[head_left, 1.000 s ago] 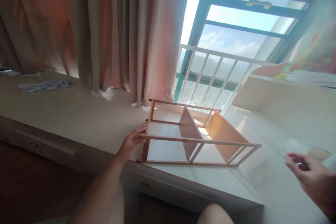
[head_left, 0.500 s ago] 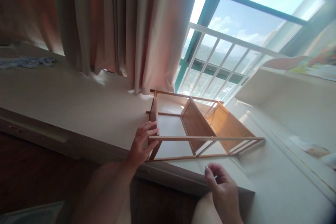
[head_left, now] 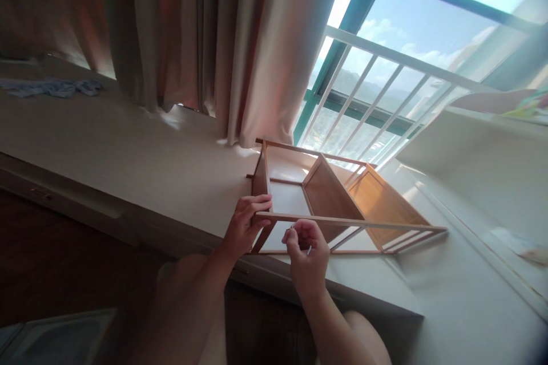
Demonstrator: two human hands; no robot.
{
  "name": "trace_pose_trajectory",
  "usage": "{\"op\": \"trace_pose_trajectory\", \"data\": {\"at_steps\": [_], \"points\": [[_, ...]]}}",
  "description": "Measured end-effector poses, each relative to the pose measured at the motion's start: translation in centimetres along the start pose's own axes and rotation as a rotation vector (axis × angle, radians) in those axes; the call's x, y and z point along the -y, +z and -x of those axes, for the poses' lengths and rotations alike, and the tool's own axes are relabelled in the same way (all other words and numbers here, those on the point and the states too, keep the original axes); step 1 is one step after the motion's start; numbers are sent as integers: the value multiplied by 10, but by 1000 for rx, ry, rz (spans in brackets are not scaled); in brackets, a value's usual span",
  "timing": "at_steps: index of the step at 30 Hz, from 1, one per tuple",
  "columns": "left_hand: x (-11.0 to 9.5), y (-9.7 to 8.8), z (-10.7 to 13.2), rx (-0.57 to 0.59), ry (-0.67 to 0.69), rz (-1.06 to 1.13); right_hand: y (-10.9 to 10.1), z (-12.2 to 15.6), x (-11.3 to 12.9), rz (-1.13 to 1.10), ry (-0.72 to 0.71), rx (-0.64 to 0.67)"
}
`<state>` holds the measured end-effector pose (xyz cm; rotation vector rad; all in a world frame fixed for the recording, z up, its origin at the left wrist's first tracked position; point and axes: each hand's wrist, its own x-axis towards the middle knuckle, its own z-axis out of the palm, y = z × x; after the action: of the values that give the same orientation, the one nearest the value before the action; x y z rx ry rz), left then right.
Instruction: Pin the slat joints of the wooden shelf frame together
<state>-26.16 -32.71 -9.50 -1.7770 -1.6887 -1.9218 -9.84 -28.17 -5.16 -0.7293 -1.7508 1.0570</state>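
A wooden shelf unit (head_left: 334,188) lies on its side on the pale ledge, its boards standing upright between thin rails. At its left end my left hand (head_left: 246,221) grips the frame, fingers over the end board and thumb by the front rail. My right hand (head_left: 309,251) is closed in a pinch just in front of that rail. A small light-coloured tip shows between its thumb and forefinger; the kind of thing is too small to make out.
Beige curtains (head_left: 171,34) hang behind the pale ledge (head_left: 128,148). A window with white railings (head_left: 363,77) stands at the back right, and a pale panel (head_left: 483,194) borders the right side. Crumpled cloth (head_left: 55,87) lies far left. Drawers (head_left: 68,202) run below the ledge's front edge.
My right hand has moved left and up from below the shelf unit to its front rail, still pinched. My left hand keeps its hold. The view has shifted slightly.
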Motion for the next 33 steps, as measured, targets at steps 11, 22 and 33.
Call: {"op": "trace_pose_trajectory", "data": {"at_steps": [11,22,33], "points": [[6,0,-1,1,11,56,14,-15,-36,191,-532,134],[7,0,-1,6,2,76,9,-25,-35,285,-642,230],[8,1,0,7,13,69,11,-20,-25,306,-581,214]]}}
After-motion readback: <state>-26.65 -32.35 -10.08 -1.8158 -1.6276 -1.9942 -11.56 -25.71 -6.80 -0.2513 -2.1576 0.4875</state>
